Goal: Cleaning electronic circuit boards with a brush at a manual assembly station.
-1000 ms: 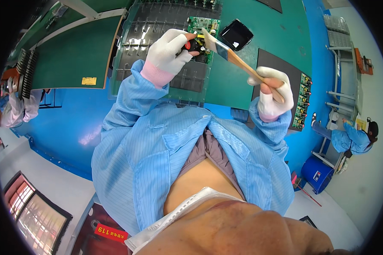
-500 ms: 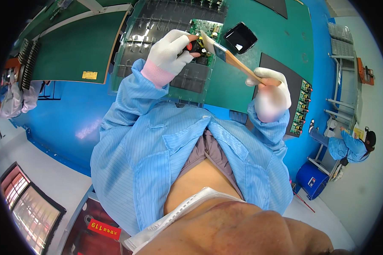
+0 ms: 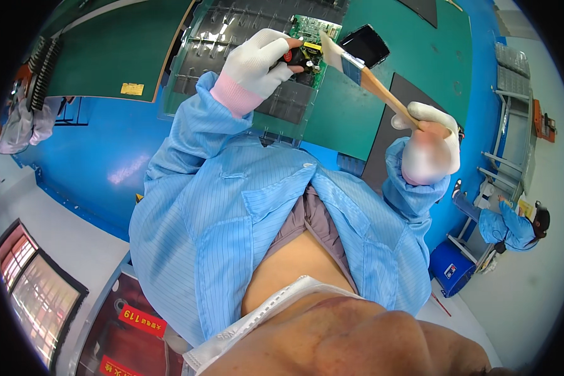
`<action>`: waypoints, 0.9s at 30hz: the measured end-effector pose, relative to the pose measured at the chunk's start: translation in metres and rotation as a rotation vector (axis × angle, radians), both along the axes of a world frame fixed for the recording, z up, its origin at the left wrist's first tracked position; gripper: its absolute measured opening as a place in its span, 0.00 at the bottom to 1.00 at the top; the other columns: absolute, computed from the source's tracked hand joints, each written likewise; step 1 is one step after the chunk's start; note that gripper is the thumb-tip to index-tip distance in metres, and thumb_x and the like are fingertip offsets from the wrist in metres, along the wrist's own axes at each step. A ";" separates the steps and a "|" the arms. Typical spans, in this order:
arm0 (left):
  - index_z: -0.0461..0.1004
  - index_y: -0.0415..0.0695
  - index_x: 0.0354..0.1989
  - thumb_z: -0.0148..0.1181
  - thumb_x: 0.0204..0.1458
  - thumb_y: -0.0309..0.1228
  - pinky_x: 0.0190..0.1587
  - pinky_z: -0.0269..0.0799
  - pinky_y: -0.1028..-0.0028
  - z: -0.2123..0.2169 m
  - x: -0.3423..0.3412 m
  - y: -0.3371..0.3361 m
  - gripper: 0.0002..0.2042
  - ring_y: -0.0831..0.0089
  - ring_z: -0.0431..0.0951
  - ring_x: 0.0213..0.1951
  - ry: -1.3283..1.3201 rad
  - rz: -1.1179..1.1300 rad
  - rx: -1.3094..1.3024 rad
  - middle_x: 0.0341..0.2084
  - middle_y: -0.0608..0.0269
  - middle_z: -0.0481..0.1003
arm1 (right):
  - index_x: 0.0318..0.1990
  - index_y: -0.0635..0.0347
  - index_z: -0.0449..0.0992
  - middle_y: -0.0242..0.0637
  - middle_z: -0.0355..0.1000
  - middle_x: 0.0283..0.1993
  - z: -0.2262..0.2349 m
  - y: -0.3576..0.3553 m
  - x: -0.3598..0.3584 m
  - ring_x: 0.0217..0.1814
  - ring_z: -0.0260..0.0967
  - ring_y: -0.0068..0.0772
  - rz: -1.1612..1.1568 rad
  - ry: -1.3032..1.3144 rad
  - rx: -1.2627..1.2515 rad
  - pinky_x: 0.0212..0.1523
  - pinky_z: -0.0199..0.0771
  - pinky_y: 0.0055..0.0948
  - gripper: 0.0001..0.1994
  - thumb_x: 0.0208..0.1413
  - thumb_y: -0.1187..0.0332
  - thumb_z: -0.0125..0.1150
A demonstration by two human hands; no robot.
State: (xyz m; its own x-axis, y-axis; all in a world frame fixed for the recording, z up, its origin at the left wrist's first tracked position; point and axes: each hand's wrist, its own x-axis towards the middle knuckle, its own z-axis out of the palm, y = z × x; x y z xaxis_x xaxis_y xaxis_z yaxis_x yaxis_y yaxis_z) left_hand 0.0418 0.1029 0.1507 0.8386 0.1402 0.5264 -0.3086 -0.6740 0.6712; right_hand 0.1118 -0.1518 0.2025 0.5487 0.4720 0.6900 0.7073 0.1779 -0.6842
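Observation:
My left hand [image 3: 252, 67], in a white glove with a pink cuff and bare fingertips, grips a green circuit board [image 3: 312, 28] by its dark components. Above the plastic tray, the board shows a yellow part and a black part with a red mark. My right hand [image 3: 433, 141], gloved likewise, is closed round the wooden handle of a flat brush [image 3: 382, 91]. The brush slants up to the left, its pale bristles just right of the board and apparently a little apart from it. Beyond the bristles sits a small black container [image 3: 365, 45].
A clear compartment tray [image 3: 210, 62] lies on the green table [image 3: 341, 119], with a dark mat [image 3: 395, 94] under my right hand's side. Another green table [image 3: 113, 56] stands at left. At far right are a metal rack [image 3: 504, 128], a blue drum [image 3: 451, 269] and a person [image 3: 511, 225].
My right hand has drawn right with the brush, taking its bristles off the board's edge. The left hand and board sit slightly higher and further right in view. The whole view has shifted a little.

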 end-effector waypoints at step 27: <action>0.73 0.40 0.39 0.62 0.35 0.17 0.28 0.66 0.80 0.004 -0.003 -0.007 0.18 0.77 0.69 0.26 0.074 0.074 -0.024 0.36 0.66 0.71 | 0.37 0.65 0.69 0.51 0.71 0.39 0.002 -0.016 0.013 0.24 0.71 0.38 -0.031 0.032 0.068 0.27 0.76 0.26 0.07 0.54 0.71 0.55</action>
